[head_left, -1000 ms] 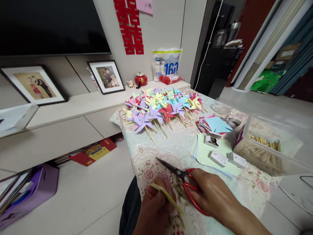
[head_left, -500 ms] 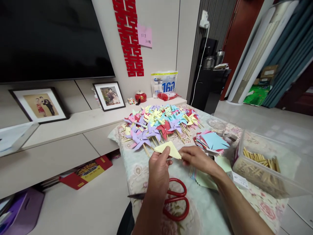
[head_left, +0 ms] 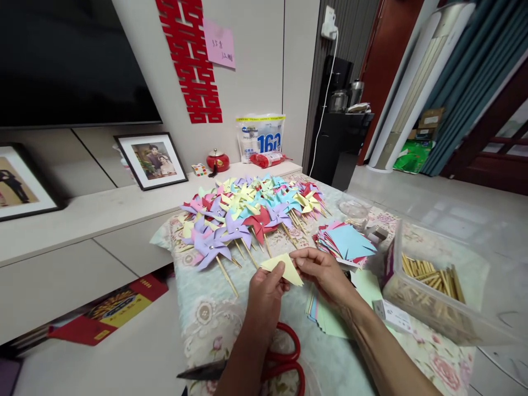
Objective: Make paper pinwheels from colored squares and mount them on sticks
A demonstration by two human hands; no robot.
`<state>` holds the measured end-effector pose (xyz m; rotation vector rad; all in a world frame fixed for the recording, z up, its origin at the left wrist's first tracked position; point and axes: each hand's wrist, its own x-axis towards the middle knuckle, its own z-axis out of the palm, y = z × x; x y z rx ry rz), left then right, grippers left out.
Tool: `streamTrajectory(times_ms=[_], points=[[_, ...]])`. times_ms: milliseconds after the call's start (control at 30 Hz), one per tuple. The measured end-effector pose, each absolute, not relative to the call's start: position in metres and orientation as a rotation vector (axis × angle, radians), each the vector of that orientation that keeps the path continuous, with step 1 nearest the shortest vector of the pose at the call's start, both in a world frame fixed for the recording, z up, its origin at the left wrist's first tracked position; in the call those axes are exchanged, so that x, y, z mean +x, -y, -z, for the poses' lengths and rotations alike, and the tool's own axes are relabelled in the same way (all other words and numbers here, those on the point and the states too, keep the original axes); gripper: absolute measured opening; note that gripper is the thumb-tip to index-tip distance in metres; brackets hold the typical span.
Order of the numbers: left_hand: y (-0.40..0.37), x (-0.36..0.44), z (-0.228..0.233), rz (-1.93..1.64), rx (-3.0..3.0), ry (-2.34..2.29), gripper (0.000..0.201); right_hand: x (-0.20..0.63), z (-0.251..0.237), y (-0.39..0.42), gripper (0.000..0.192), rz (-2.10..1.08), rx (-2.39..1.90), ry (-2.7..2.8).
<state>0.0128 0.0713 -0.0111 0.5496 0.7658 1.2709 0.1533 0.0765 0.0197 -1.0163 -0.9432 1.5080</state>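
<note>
Near the centre of the frame, slightly below the middle, both hands hold a pale yellow folded paper triangle [head_left: 284, 268] above the bench [head_left: 206, 313]. The left hand [head_left: 264, 294] pinches its lower left edge between thumb and fingers; the right hand [head_left: 324, 272] grips its right corner with the fingertips.

Readable writing is scarce. A white plastic pack [head_left: 259, 136] on the shelf at upper centre shows large blue digits "160"; its smaller print is too small to read. A pink sticky note [head_left: 219, 44] on the wall at the top carries handwriting that is not legible, beside a red paper-cut wall ornament [head_left: 190, 60].

Just beyond the hands lies a heap of finished paper pinwheels [head_left: 251, 214] on wooden sticks, in purple, yellow, blue and red. To the right sits a stack of coloured paper squares [head_left: 344, 242], and further right a clear plastic box [head_left: 433, 286] of wooden sticks. Red-handled scissors [head_left: 284, 360] rest on the floral cloth at the bottom, partly hidden by the left forearm. A framed photograph [head_left: 150, 160] leans at left.
</note>
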Motion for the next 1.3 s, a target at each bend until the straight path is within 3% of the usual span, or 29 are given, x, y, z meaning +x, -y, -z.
streamTrajectory(times_ms=[467, 1300], points=[[-0.0720, 0.0164, 0.0121, -1.264, 0.542, -0.738, 0.039, 0.1559, -0.0098, -0.0779, 0.039, -1.666, -0.940, 0.871], [-0.0716, 0.0150, 0.0192, -1.246, 0.597, -0.789, 0.039, 0.1592, -0.0118, -0.0757, 0.035, -1.540, -1.071, 1.000]])
